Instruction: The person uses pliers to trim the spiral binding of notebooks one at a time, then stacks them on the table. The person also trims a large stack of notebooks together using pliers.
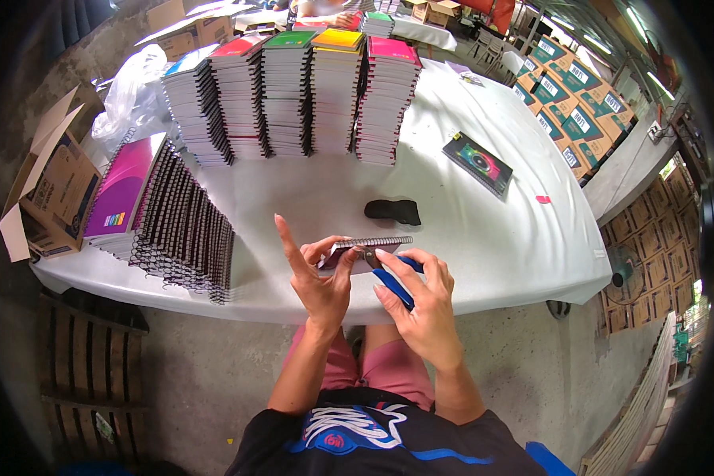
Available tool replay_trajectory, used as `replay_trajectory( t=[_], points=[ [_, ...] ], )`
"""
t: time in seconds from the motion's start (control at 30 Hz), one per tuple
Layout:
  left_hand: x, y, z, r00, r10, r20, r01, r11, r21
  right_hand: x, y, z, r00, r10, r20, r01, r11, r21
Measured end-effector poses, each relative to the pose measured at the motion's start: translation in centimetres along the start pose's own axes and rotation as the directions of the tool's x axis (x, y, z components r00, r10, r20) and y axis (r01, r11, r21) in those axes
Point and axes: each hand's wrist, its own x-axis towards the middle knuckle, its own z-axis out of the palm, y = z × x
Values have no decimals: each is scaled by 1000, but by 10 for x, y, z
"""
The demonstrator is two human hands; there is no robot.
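Note:
At the table's near edge my left hand (323, 278) grips a spiral-bound notebook (343, 255) by its left end, index finger pointing up and away. The notebook stands with its wire coil (381, 240) along the top. My right hand (425, 305) is closed round the blue handles of a pair of pliers (393, 287). The pliers' metal jaws meet the notebook close to my left fingertips; whether they bite on the wire I cannot tell. Just beyond the notebook lies a small black cloth-like piece (393, 212).
Tall stacks of spiral notebooks (287, 99) line the far side of the white-covered table (484, 254). A slanting row of purple-covered notebooks (178, 214) and an open carton (63, 194) stand left. One black notebook (477, 164) and a pink scrap (542, 200) lie right. Boxes (575, 103) are piled behind.

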Motion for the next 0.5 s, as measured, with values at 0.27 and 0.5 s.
replay_trajectory(
  t=[0.27,0.5],
  points=[
    [1,0,-1,995,97,11,-98,993,62,5,-2,0,997,19,75,-19,1000,1],
    [-2,-1,1,978,207,-16,-204,974,96,0,10,1,885,137,445,-395,727,561]
  ],
)
